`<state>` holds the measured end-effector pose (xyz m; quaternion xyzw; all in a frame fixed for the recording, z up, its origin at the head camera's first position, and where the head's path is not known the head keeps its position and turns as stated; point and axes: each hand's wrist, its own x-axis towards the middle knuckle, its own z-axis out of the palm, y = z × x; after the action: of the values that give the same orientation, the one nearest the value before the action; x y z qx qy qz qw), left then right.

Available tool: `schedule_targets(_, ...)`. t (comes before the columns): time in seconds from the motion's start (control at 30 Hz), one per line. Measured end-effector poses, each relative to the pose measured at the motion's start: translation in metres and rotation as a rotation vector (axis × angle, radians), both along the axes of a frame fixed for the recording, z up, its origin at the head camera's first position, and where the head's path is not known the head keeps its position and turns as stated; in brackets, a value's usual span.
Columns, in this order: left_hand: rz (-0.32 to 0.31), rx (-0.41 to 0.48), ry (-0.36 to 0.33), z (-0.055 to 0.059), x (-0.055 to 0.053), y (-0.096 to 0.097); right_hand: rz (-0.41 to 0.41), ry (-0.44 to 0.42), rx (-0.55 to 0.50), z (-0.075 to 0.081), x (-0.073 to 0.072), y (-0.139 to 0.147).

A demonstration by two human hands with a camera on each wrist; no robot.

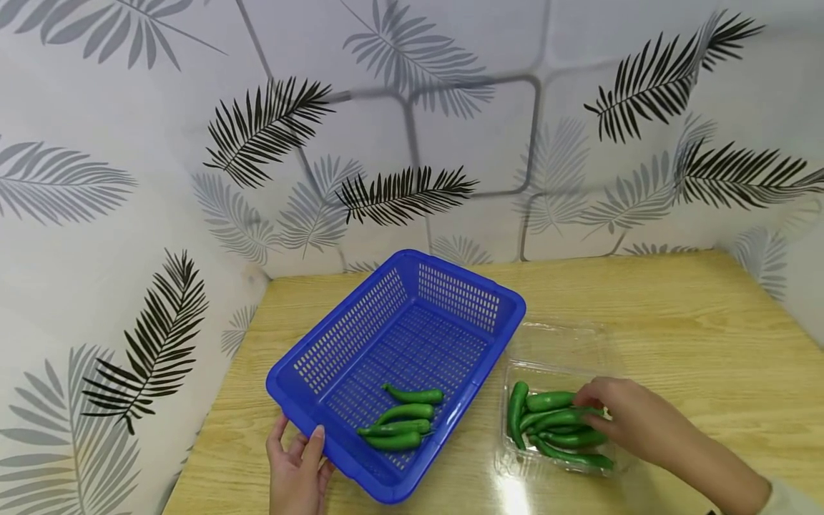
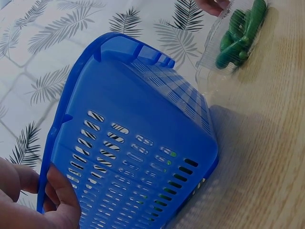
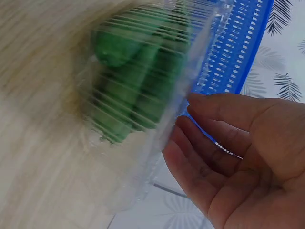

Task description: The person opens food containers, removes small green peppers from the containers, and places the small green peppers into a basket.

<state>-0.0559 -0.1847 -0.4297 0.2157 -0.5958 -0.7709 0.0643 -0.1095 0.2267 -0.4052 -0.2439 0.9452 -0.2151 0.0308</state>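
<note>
My left hand (image 1: 297, 468) grips the near left rim of a blue plastic basket (image 1: 425, 340), thumb on the inner side and fingers beneath the edge. Several green chili peppers (image 1: 394, 441) lie at the basket's near end. To its right, a clear plastic box (image 1: 560, 347) stands with its lid folded back and holds several more green peppers (image 1: 556, 420). Over the right side of that box is my right hand (image 1: 634, 415), thumb and fingers bent and apart around the peppers. In the right wrist view, the fingertips (image 3: 172, 150) are at the box's rim, with no pepper visible between them.
The wooden table (image 1: 702, 329) runs under both containers. Behind it and along the left is a wall (image 1: 470, 43) covered in a leaf pattern. The basket's long right side stands close beside the box.
</note>
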Motion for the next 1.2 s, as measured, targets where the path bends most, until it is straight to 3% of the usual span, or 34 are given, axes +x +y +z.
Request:
schedule_targets(0.27, 0.007, 0.003, -0.01, 0.0, 0.0, 0.0, 0.029, 0.033, -0.009, -0.019, 0.001, 0.008)
schedule_targets(0.5, 0.019, 0.02, 0.006, -0.001, 0.0, 0.0, 0.028, 0.195, -0.016, -0.03, 0.002, 0.005)
schedule_targets(0.6, 0.024, 0.025, 0.013, -0.001, 0.0, 0.0, 0.021, 0.215, -0.021, -0.032, 0.002, 0.004)
schedule_targets(0.73, 0.02, 0.02, 0.008, -0.001, 0.0, -0.001, 0.011, 0.155, -0.025, -0.027, 0.001, 0.004)
schedule_targets(0.97, 0.014, 0.034, 0.032, -0.001, 0.0, -0.001, 0.01, 0.021, -0.095, -0.006, -0.001, 0.005)
schedule_targets(1.2, 0.019, 0.047, 0.048, 0.0, 0.001, 0.0, 0.01, -0.017, -0.178, 0.016, -0.008, 0.002)
